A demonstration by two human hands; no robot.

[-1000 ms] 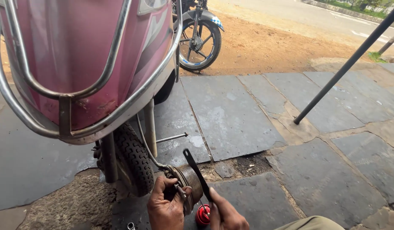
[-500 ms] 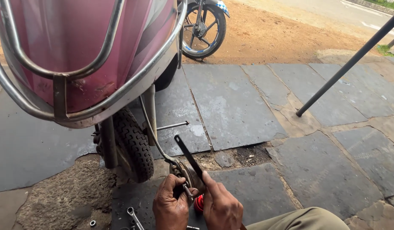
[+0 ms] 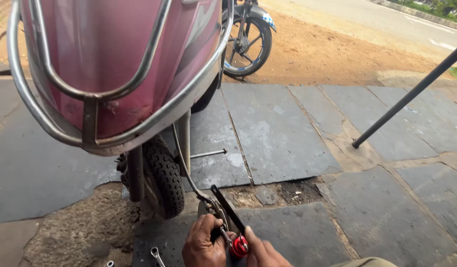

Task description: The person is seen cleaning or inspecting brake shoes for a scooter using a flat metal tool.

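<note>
Low at the near edge, a thin black metal strip (image 3: 227, 207) slants up from a small red round part (image 3: 239, 245). The left hand (image 3: 204, 244) is curled tight around the strip's lower end beside a bent steel rod (image 3: 185, 168); the right hand's (image 3: 262, 252) finger spread cannot be told. Behind stands a pink scooter (image 3: 114, 54) with a ribbed black tyre (image 3: 164, 175); a spanner (image 3: 157, 257) lies on the grey stone slabs (image 3: 282, 133).

glossy pink painted scooter body (image 3: 124, 54), shiny chrome metal guard rail (image 3: 154, 118), matt knobbly rubber tyre (image 3: 164, 175), flat black metal bar (image 3: 228, 210), glossy red plastic cap (image 3: 239, 245), rough grey stone paving (image 3: 282, 133), dry sandy dirt (image 3: 337, 54)
</note>
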